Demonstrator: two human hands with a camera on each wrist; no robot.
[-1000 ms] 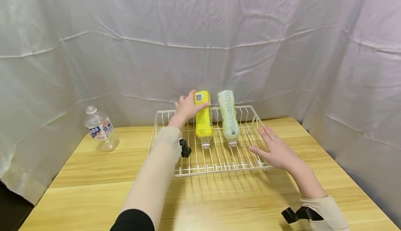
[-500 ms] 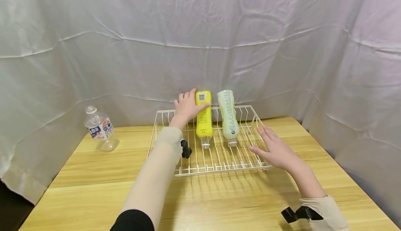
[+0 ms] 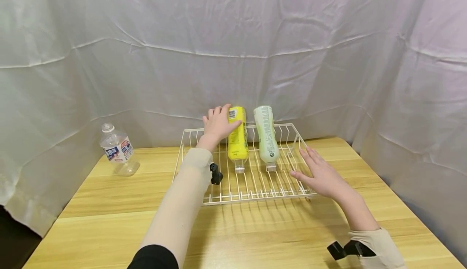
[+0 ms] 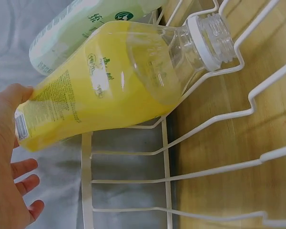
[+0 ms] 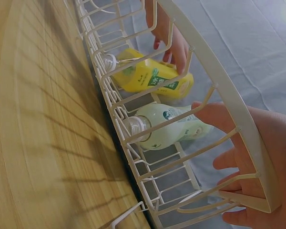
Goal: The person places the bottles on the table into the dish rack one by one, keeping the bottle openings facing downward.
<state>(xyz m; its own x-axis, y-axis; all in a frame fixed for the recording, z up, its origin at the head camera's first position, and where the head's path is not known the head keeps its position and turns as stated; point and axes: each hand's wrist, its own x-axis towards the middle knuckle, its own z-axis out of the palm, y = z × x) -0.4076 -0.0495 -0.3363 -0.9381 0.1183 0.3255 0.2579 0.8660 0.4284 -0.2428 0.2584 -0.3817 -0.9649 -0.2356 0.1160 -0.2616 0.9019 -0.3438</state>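
A yellow-labelled plastic bottle (image 3: 238, 139) leans neck-down in a white wire dish rack (image 3: 255, 196), its uncapped mouth toward me. My left hand (image 3: 217, 125) grips it near its raised base, thumb on the near face and index finger behind; in the left wrist view the other fingers hang loose beside the bottle (image 4: 100, 81). To its right a pale green bottle (image 3: 266, 133) leans the same way. With fingers extended, my right hand (image 3: 321, 173) rests at the rack's right side. In the right wrist view its fingers (image 5: 224, 160) show behind the rack's side wires.
A clear plastic bottle (image 3: 116, 151) with a blue, red and white label stands uncapped at the table's left. Grey cloth (image 3: 233, 37) hangs close behind and along both sides of the wooden table (image 3: 255, 236).
The yellow bottle has turned slightly about its length, its barcode shifting right and then back left under my left hand. My right hand and the green bottle stay put.
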